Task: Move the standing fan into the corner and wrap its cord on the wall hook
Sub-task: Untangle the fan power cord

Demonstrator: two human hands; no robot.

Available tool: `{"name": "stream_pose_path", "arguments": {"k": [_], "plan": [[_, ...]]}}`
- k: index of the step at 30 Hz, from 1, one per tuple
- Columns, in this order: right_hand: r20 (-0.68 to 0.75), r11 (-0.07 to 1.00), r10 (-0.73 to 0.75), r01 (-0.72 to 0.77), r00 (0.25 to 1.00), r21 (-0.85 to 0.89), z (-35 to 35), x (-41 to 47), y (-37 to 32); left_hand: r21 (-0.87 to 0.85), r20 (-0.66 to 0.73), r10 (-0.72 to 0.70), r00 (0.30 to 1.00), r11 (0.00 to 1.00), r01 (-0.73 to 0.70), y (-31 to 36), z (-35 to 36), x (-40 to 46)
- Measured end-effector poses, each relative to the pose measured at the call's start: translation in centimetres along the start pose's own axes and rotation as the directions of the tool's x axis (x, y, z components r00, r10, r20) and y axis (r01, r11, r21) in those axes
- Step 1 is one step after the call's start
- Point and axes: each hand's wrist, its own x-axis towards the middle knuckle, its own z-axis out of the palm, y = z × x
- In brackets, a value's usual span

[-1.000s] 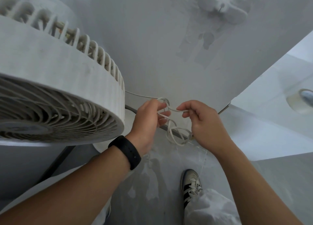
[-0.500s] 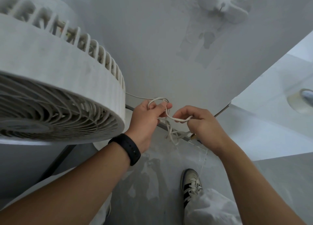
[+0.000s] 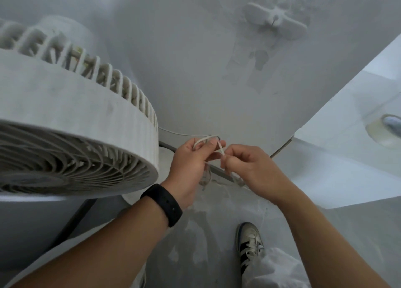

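Observation:
The white standing fan fills the left side, its round head tilted close to the wall. A thin white cord runs from behind the fan head along the wall into my hands. My left hand, with a black band on its wrist, pinches a small loop of the cord. My right hand grips the same cord just to the right, its fingers almost touching the left hand. More loops hang blurred below the hands. The white wall hook sits high on the wall, well above both hands.
A white ledge or table juts in from the right with a roll of tape on it. My shoe stands on the grey floor below. The fan's dark pole slants down at lower left. Scuffed patches mark the wall under the hook.
My hands have drawn closer together and the hanging loops have been gathered up shorter. The right hand moved left toward the left hand. The fan has not moved.

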Motion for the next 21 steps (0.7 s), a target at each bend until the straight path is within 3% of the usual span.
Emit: {"name": "stream_pose_path", "arguments": {"k": [3, 8, 13, 17, 19, 21], "plan": [[0.03, 0.999, -0.038, 0.038, 0.999, 0.001, -1.0, -0.4, -0.5, -0.089, -0.021, -0.065, 0.998, 0.994, 0.063, 0.4, -0.3, 0.5], [0.217, 0.997, 0.01, -0.027, 0.976, 0.075, -3.4, -0.7, 0.6, -0.226, -0.033, -0.138, 0.99, 0.966, 0.128, 0.6, -0.5, 0.6], [0.283, 0.992, 0.102, -0.075, 0.954, -0.105, -2.8, -0.5, 1.7, -0.158, 0.012, -0.059, 0.998, 0.986, 0.06, 0.7, -0.3, 0.1], [0.1, 0.999, 0.026, -0.029, 0.995, 0.031, -1.4, -0.2, 0.8, -0.037, 0.051, 0.047, 0.998, 0.998, -0.045, 0.5, -0.1, -0.1], [-0.048, 1.0, -0.022, 0.023, 0.999, 0.005, -0.9, 0.1, 0.6, 0.013, 0.073, 0.083, 0.994, 0.996, -0.084, 0.4, 0.0, -0.3], [-0.063, 0.998, -0.045, 0.041, 0.997, -0.054, -0.6, 0.2, 0.5, 0.031, 0.052, 0.076, 0.996, 0.996, -0.078, 0.5, 0.0, -0.4]]}}
